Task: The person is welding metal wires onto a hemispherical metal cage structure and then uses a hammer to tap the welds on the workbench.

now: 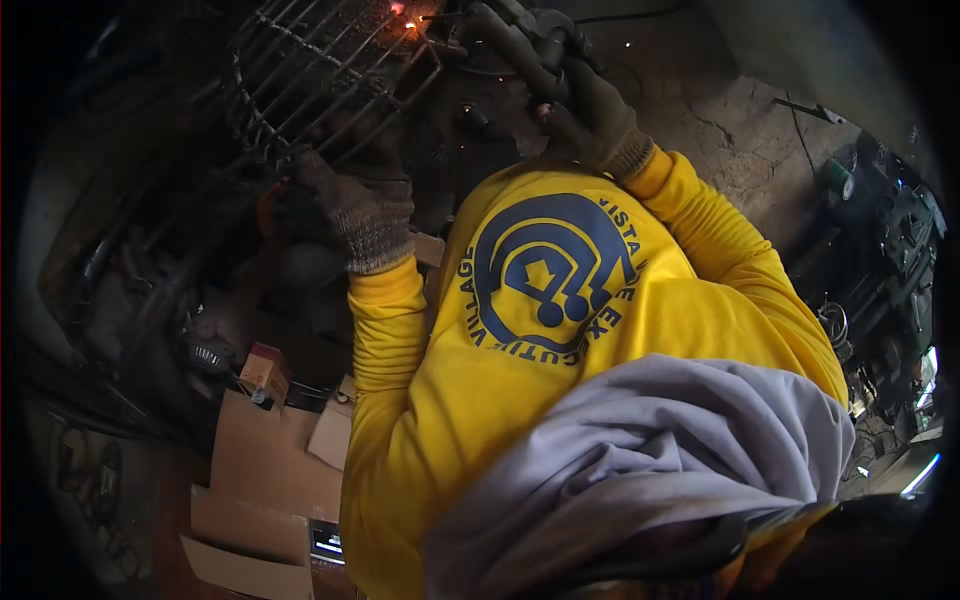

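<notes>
we are mid-weld on the grey metal-rod grate (pixel 320 75), judging by the orange sparks (pixel 405 15) at its upper edge. its bars run long from lower left to upper right, away from us. our left gloved hand (pixel 355 205) closes on its lower rim; our right gloved hand (pixel 590 110) clasps the dark welding holder (pixel 520 45), tip toward the sparks. next, we reckon, a steady tip along the joint.

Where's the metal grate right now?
In the head view, the metal grate is at upper left, just above the gloved left hand, with sparks at its top right corner.
</notes>
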